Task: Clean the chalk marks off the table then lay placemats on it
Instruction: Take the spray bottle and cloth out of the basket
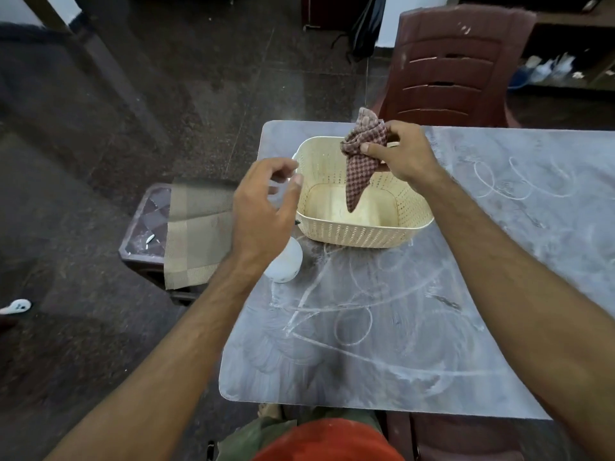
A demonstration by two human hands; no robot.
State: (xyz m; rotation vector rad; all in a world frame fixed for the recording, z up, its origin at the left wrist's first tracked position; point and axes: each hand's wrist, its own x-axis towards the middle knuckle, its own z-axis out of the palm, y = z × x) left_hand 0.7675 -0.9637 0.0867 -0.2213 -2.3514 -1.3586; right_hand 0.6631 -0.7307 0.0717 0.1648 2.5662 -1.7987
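Observation:
A grey table (pixel 382 377) is covered with white chalk marks (pixel 352 324) in loops and lines. My right hand (pixel 404 151) grips a brown checked cloth (pixel 361 161), which hangs down into a cream perforated basket (pixel 362 232) at the table's far left. My left hand (pixel 266 207) hovers open, fingers curled, just left of the basket, above a white spray bottle (pixel 286 262) that it partly hides. Beige woven placemats (pixel 196 231) lie on a small stool (pixel 146 224) left of the table.
A maroon plastic chair (pixel 456 68) stands behind the table's far edge. Another maroon chair (pixel 466 437) is under the near right edge. A small white object (pixel 16 306) lies on the dark floor at the left.

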